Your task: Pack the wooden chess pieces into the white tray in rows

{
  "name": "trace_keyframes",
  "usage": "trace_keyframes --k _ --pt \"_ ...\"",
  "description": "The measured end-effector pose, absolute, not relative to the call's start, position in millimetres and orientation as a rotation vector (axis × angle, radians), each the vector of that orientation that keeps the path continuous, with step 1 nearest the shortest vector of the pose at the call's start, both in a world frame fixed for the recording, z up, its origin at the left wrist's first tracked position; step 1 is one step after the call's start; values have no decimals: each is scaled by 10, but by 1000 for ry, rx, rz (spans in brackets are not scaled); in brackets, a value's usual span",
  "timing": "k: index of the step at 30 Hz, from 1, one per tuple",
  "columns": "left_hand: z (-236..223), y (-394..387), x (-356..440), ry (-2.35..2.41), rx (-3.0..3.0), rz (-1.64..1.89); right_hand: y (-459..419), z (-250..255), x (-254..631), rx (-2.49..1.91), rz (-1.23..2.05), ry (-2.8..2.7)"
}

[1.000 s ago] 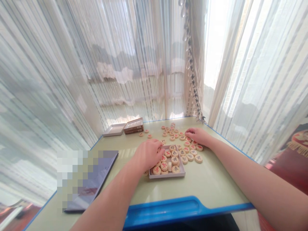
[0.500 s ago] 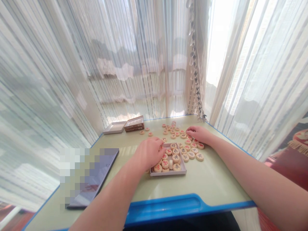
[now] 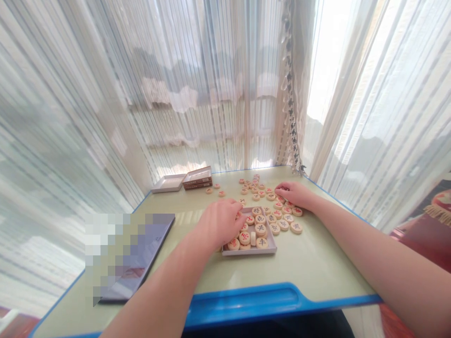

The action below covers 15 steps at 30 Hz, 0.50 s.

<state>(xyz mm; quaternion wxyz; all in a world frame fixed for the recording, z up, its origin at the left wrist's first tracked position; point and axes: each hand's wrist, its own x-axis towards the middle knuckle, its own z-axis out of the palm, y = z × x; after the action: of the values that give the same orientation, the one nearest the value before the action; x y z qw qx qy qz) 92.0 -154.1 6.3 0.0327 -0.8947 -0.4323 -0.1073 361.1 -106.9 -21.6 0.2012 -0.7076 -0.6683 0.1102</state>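
A shallow white box (image 3: 246, 252) holds several round wooden Chinese chess pieces (image 3: 244, 237) with red and dark characters; one piece (image 3: 253, 239) stands on its edge. My left hand (image 3: 223, 220) reaches over the box's left side, its fingers and thumb closed about a red-marked Chinese chess piece (image 3: 238, 215). Farther back on the right, my right hand (image 3: 291, 193) rests low among loose pieces, fingers curled round a Chinese chess piece mostly hidden by them. Loose pieces (image 3: 283, 225) lie spread right of the box and behind it.
A dark-edged tablet-like slab (image 3: 155, 249), partly pixelated, lies at the left. Flat boxes (image 3: 198, 178) and an open white tray (image 3: 168, 183) sit at the back left. The green table (image 3: 317, 263) has a blue front edge (image 3: 246, 305); sheer curtains (image 3: 211, 94) surround it.
The view has shifted slightly, so the table's things appear a little farther right and higher. Both hands keep nearly the same places relative to the box and the pieces.
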Motion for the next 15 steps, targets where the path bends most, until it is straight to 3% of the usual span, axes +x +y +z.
trace_keyframes --k 15 --pt "69 -1514 911 -1407 -2768 -344 -1053 -239 3622 -1974 300 -1871"
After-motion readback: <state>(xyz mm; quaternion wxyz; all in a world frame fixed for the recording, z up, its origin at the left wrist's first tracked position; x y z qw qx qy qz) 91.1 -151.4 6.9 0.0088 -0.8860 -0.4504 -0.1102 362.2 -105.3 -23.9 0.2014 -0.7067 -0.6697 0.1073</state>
